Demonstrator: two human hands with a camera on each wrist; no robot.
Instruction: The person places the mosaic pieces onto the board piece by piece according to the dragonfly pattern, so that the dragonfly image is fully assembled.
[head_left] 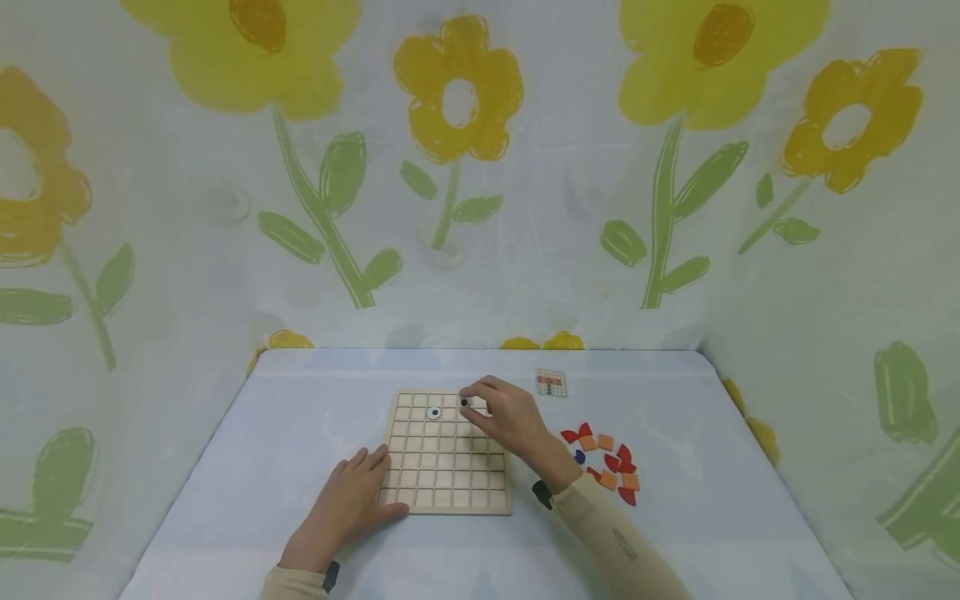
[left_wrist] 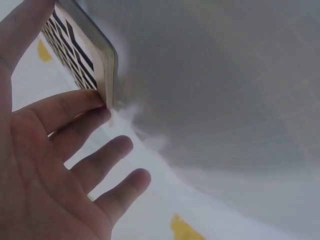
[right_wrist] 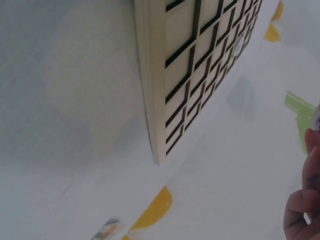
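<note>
Pinching a white eye disc between thumb and fingertips of the right hand, above the far right part of the wooden grid board. Cannot make out the pinch fully from the right wrist, with fingers cut off at the edge of view. Resting the left hand at the board's near left corner, fingers straight and slightly spread, touching its rim.

Divided into square cells, bearing a second eye disc in the second row from the far edge. Partly hidden at the far right corner, behind the right hand. Scattered right of the board on the white tabletop: red quarter-round pieces, orange square tiles, and a dark blue piece close beside the right wrist. Lying farther back, near the right hand, a printed pattern card.
</note>
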